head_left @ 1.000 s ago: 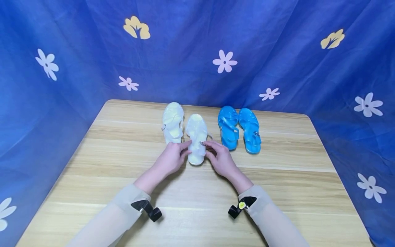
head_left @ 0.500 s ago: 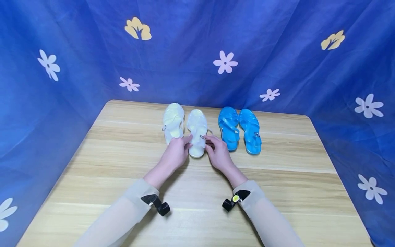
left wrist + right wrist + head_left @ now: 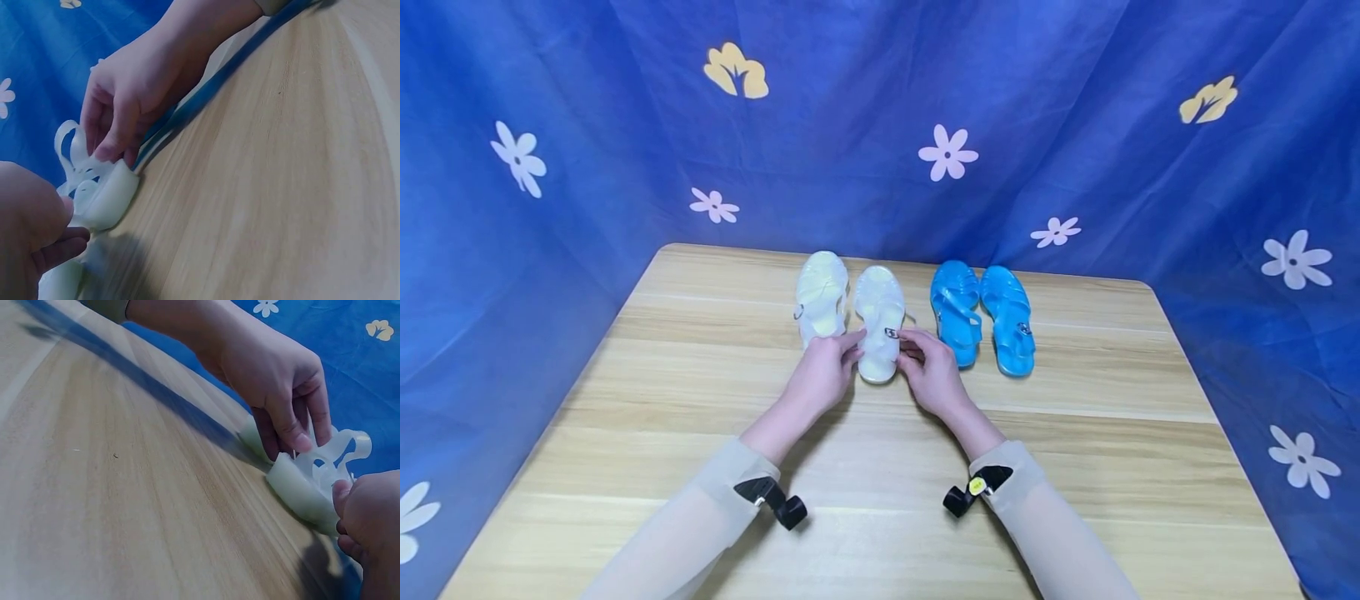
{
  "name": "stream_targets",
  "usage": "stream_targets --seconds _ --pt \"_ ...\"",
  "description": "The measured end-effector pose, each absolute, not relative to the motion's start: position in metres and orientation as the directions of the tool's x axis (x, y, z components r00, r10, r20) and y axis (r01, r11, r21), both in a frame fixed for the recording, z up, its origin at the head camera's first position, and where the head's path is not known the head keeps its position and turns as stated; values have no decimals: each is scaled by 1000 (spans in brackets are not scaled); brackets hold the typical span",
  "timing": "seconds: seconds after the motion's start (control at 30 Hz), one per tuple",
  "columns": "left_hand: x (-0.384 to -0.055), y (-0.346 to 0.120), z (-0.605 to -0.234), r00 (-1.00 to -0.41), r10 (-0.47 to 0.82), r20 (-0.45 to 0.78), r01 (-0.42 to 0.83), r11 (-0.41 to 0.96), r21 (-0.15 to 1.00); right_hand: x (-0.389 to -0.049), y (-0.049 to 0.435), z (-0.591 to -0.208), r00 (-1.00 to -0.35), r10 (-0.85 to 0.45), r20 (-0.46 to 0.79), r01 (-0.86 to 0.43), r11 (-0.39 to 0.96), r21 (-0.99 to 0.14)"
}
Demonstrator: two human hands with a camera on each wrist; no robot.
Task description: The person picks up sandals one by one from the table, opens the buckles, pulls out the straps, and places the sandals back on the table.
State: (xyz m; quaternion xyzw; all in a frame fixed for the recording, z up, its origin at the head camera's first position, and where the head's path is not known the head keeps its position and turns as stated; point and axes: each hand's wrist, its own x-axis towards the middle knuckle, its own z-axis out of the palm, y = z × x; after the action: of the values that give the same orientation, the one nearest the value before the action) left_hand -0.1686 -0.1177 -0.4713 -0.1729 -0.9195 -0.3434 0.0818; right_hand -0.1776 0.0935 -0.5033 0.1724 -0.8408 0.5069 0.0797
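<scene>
Two white jelly sandals lie side by side, toes toward the curtain. My left hand (image 3: 822, 372) pinches the left edge of the right-hand white sandal (image 3: 878, 293) near its heel. On the other side, my right hand (image 3: 936, 375) pinches its strap beside the metal buckle (image 3: 891, 333). In the left wrist view, my right hand (image 3: 137, 94) has its thumb and fingers on the raised strap. The right wrist view shows my left hand (image 3: 275, 375) at the opposite side of the heel. The other white sandal (image 3: 822, 279) has its heel partly hidden by my left hand.
A pair of blue jelly sandals, the left one (image 3: 955, 321) and the right one (image 3: 1009, 321), lies right of my right hand. The wooden table (image 3: 880, 500) meets a blue flowered curtain (image 3: 850, 125) at its back and sides.
Both hands and the right-hand white sandal moved slightly away toward the curtain, ending nearly level with the other white sandal. In the last half second the buckle turned more upward.
</scene>
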Motion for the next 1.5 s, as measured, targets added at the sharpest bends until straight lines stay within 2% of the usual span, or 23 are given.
stream_targets --seconds 0.23,0.57,0.97,1.1,1.33,1.5 --pt "-157 -134 -464 -930 225 292 365 673 643 -170 96 -495 -909 -221 353 -416 430 -801" --pt "-144 -154 -445 -932 171 321 354 626 695 -163 94 -477 -877 -239 418 -479 343 -808" --pt "-149 -183 -434 -897 105 430 401 605 688 -162 81 -464 -792 -262 551 -600 165 -783" --pt "-153 -191 -433 -906 95 413 381 607 697 -163 74 -463 -787 -278 551 -600 138 -788" --pt "-165 -205 -434 -932 102 348 333 623 708 -167 65 -459 -817 -317 483 -552 182 -814" --pt "-172 -212 -438 -950 118 291 297 634 714 -170 59 -458 -824 -324 464 -532 163 -831"
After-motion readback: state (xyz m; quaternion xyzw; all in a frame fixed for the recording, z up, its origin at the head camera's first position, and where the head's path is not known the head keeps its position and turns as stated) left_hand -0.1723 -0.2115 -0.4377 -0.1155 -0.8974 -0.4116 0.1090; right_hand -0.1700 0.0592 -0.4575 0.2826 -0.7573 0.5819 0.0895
